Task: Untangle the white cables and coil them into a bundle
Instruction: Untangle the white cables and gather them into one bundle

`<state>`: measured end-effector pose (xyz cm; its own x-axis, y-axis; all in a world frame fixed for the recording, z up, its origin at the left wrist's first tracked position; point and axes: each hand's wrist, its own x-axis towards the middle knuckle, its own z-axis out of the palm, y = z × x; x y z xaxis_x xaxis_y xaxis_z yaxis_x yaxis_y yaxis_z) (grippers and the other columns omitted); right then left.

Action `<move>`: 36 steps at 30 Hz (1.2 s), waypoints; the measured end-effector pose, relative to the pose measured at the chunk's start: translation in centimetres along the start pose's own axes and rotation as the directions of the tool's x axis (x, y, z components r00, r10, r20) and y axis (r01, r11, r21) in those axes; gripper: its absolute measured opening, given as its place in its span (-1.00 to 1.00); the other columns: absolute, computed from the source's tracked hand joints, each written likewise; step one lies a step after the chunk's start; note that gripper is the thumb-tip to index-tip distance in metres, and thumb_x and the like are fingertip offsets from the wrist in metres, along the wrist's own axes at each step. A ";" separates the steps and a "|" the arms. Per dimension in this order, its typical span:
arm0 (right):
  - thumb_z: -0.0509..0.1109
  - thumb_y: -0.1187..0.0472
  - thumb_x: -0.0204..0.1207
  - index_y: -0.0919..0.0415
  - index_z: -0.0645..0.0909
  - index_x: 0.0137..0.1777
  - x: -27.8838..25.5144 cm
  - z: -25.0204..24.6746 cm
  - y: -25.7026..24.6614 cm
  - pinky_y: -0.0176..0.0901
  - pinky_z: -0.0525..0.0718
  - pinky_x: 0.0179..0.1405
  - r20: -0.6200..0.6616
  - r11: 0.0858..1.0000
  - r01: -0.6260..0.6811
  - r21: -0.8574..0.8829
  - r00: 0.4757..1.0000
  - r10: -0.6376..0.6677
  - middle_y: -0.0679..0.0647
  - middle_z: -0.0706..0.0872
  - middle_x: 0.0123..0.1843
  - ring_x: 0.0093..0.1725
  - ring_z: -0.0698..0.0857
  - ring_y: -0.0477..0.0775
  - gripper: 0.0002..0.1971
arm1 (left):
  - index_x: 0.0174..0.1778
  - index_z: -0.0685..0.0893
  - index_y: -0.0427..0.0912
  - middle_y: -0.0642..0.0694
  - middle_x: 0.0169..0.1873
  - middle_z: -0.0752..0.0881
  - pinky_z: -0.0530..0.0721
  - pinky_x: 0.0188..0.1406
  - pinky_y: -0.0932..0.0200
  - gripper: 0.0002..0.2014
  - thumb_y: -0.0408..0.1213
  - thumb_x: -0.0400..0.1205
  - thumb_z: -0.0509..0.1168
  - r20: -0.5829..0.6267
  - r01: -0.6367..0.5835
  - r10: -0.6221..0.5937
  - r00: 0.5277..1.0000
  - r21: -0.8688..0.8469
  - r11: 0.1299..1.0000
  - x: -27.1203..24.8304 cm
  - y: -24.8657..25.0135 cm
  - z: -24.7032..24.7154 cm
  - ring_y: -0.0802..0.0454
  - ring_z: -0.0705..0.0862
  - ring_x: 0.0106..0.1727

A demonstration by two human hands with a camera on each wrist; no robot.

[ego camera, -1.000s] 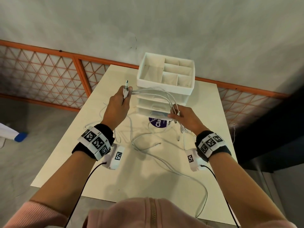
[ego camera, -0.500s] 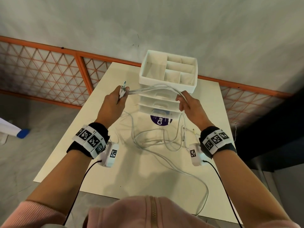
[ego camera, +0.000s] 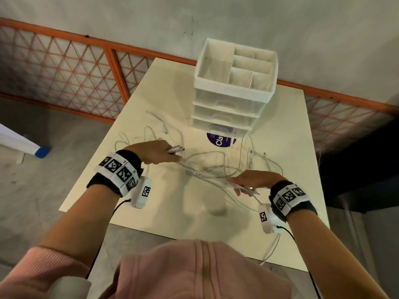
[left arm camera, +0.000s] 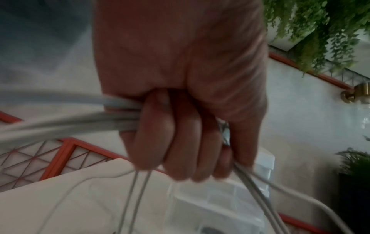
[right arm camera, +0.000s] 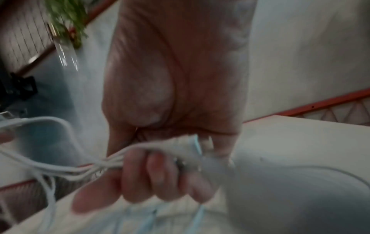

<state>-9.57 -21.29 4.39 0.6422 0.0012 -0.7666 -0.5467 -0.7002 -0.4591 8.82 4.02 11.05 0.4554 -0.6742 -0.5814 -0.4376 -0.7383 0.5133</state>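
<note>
Several white cables [ego camera: 207,171] run in a loose tangle between my two hands above the cream table [ego camera: 168,100]. My left hand [ego camera: 160,153] grips a bunch of them, with metal plug ends [ego camera: 176,149] sticking out past the thumb; in the left wrist view its fingers [left arm camera: 176,142] are curled round the cables [left arm camera: 66,120]. My right hand [ego camera: 252,181] holds the other part of the bundle near the front right, and in the right wrist view its fingers [right arm camera: 156,174] close on cables and connectors [right arm camera: 192,144]. More cable trails off the front edge [ego camera: 273,249].
A white drawer organiser [ego camera: 233,87] with an open divided top stands at the back of the table, a purple round label [ego camera: 220,140] at its foot. Loose cable loops [ego camera: 149,132] lie left of it. An orange lattice railing [ego camera: 64,70] runs behind the table.
Both hands have dropped from in front of the organiser toward the table's front; the left moved down, the right swept down and nearer, and the stretched cables now sag between them.
</note>
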 end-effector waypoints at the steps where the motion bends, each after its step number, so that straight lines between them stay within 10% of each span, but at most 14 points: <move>1: 0.07 -0.25 0.63 0.13 0.69 -0.28 0.3 0.6 0.1 -0.14 0.60 -0.06 0.040 1.000 -0.025 -0.007 0.999 0.026 0.02 0.67 -0.37 -0.37 0.63 -0.01 -0.44 | -0.46 0.26 -0.13 -0.07 -0.60 0.29 0.13 -0.66 0.27 -0.51 0.08 0.62 0.27 0.068 0.028 -0.029 0.997 0.012 1.000 0.1 -0.1 0.7 0.06 0.17 -0.68; 4: 0.19 -0.11 0.65 0.19 0.75 -0.07 0.7 1.0 -0.7 -0.20 0.59 -0.11 0.067 0.995 -0.061 -0.074 0.996 0.066 0.10 0.77 -0.10 -0.14 0.72 0.00 -0.58 | -0.43 0.37 -0.16 -0.07 -0.59 0.35 0.17 -0.63 0.27 -0.55 0.08 0.62 0.26 0.161 0.091 -0.109 0.981 0.115 0.989 0.3 0.0 2.5 0.04 0.23 -0.63; 7: 0.28 -0.01 0.63 0.20 0.76 -0.11 0.8 0.0 -2.2 -0.30 0.58 -0.28 -0.009 0.988 -0.079 -0.130 0.997 0.079 0.02 0.75 -0.23 -0.25 0.72 -0.08 -0.67 | -0.45 0.40 -0.18 -0.04 -0.65 0.35 0.20 -0.70 0.36 -0.57 0.01 0.63 0.28 0.231 0.111 -0.139 0.963 0.129 0.985 0.7 0.1 3.8 0.09 0.26 -0.69; 12: 0.38 0.03 0.56 0.16 0.64 -0.26 2.7 -0.1 -5.2 -0.16 0.56 -0.20 -0.518 0.983 0.061 -0.174 0.843 -0.144 -0.05 0.59 -0.40 -0.35 0.60 0.01 -0.75 | -0.43 0.44 -0.22 -0.08 -0.65 0.35 0.19 -0.73 0.36 -0.59 -0.05 0.67 0.24 0.283 0.126 -0.157 0.946 0.127 0.984 0.6 -0.6 5.2 0.12 0.25 -0.76; 17: 0.56 0.16 0.40 0.14 0.67 0.25 6.9 3.4 -6.8 0.12 0.52 0.23 -0.311 0.921 0.286 -0.265 0.878 -0.363 0.20 0.57 0.12 0.15 0.53 0.17 -0.60 | -0.43 0.41 -0.19 -0.09 -0.59 0.38 0.23 -0.62 0.25 -0.58 -0.03 0.70 0.17 0.191 0.146 -0.164 0.968 0.105 0.984 0.4 -0.9 6.1 0.05 0.29 -0.61; 25: 0.26 0.42 0.54 0.31 0.65 0.06 8.2 2.1 -5.8 0.02 0.57 -0.08 -0.575 0.973 0.052 -0.225 0.799 -0.175 0.32 0.70 0.05 0.07 0.66 0.35 -0.81 | -0.41 0.41 -0.20 -0.07 -0.52 0.38 0.23 -0.53 0.16 -0.58 -0.03 0.72 0.13 0.117 0.181 -0.188 0.975 0.064 0.981 0.8 -1.6 6.5 0.05 0.33 -0.53; 29: 0.25 0.46 0.50 0.24 0.44 0.28 8.3 0.1 -3.7 0.15 0.66 0.03 -0.669 0.997 -0.070 0.024 0.740 0.068 0.34 0.63 0.19 0.11 0.67 0.38 -0.65 | -0.29 0.49 -0.28 -0.06 -0.52 0.39 0.23 -0.54 0.18 -0.62 -0.04 0.71 0.15 0.098 0.184 -0.188 0.977 0.049 0.982 1.3 -1.7 6.5 0.07 0.33 -0.53; 33: 0.71 0.01 0.14 0.06 0.14 0.58 7.3 -1.1 -4.1 0.30 0.47 0.41 -0.248 0.974 -0.118 -0.194 0.966 0.068 0.29 0.27 0.50 0.48 0.38 0.36 0.07 | -0.40 0.50 -0.22 -0.05 -0.54 0.41 0.25 -0.54 0.21 -0.60 -0.06 0.70 0.17 0.085 0.177 -0.180 0.980 0.048 0.983 1.9 -2.2 6.6 0.08 0.36 -0.53; 36: 0.58 -0.31 0.15 -0.11 0.20 0.58 7.3 -0.1 -6.6 0.24 0.24 0.48 -0.246 0.957 0.013 -0.288 0.965 -0.087 0.16 0.24 0.54 0.53 0.23 0.27 0.01 | -0.46 0.48 -0.17 -0.04 -0.51 0.44 0.28 -0.51 0.21 -0.58 -0.05 0.70 0.18 0.073 0.190 -0.194 0.978 0.056 0.980 2.4 -2.4 6.8 0.09 0.39 -0.49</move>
<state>-1.20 -16.77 1.86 0.7994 -0.1137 -0.5899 -0.3606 -0.8762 -0.3198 5.65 4.35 4.10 0.4742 -0.5149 -0.7142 -0.3861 -0.8506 0.3570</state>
